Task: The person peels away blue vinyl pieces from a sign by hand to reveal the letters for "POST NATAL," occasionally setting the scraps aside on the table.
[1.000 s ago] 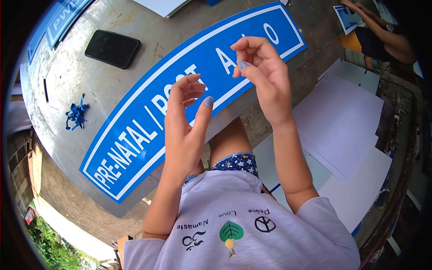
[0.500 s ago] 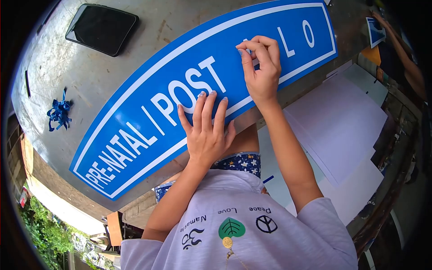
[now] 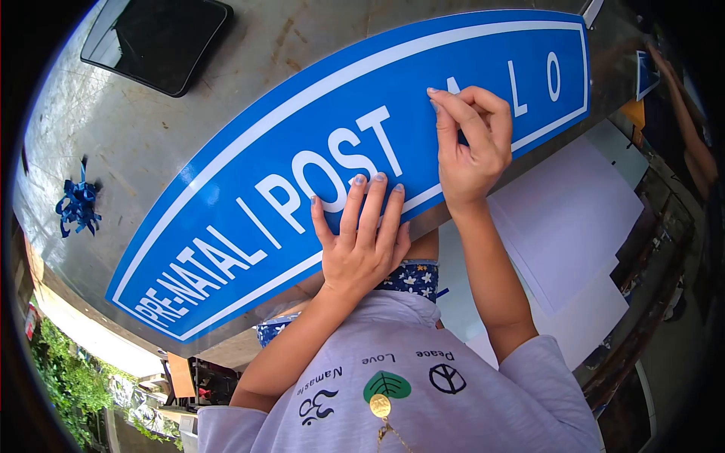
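A long curved blue sign (image 3: pixel 302 106) with a white border lies on the metal table, bearing white letters that read PRE-NATAL / POST and a spaced A, L, O. My left hand (image 3: pixel 362 238) rests flat on it, fingers spread over the lower part of the word POST (image 3: pixel 332 162). Above the sign, my right hand (image 3: pixel 477 140) is closed in a pinch, thumb and index fingertips together. Whatever is between those tips is too small to make out. Behind the right hand, the top of the letter A (image 3: pixel 453 84) shows; its lower part is hidden.
A black phone (image 3: pixel 155 45) lies at the table's upper left. Below it sits a tangle of blue vinyl scraps (image 3: pixel 78 204). White sheets (image 3: pixel 566 219) are stacked to the right, lower than the table. Another person's arm (image 3: pixel 683 113) shows at the far right.
The view has shifted, so the sign appears farther right. My right hand has uncovered the top of the A, still pinching. My left hand stays on POST.
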Available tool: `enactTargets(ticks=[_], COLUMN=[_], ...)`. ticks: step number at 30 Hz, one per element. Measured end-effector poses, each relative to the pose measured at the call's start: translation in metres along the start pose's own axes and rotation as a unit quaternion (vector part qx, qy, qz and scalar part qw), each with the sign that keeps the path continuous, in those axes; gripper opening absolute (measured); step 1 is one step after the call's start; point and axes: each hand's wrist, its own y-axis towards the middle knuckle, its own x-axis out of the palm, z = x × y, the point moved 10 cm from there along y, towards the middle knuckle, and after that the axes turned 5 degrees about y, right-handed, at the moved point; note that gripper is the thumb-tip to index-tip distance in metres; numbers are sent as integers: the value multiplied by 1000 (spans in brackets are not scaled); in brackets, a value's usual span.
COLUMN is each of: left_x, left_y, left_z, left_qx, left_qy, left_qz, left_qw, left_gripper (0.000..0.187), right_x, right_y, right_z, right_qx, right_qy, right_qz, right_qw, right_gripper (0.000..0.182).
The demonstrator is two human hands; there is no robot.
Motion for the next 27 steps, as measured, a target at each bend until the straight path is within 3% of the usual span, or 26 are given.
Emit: enactTargets(ticks=[27], left_x=[-1], left_y=[2], left_z=[1], left_qx=[3], left_qy=[10], left_qz=[4], left_qw=[1000], left_gripper=[55], right_x=[10], right_y=[5], right_z=[1], right_qx=[-4], right_qy=[-53], right_qz=[-27], right_qw=[998], right_gripper=[23])
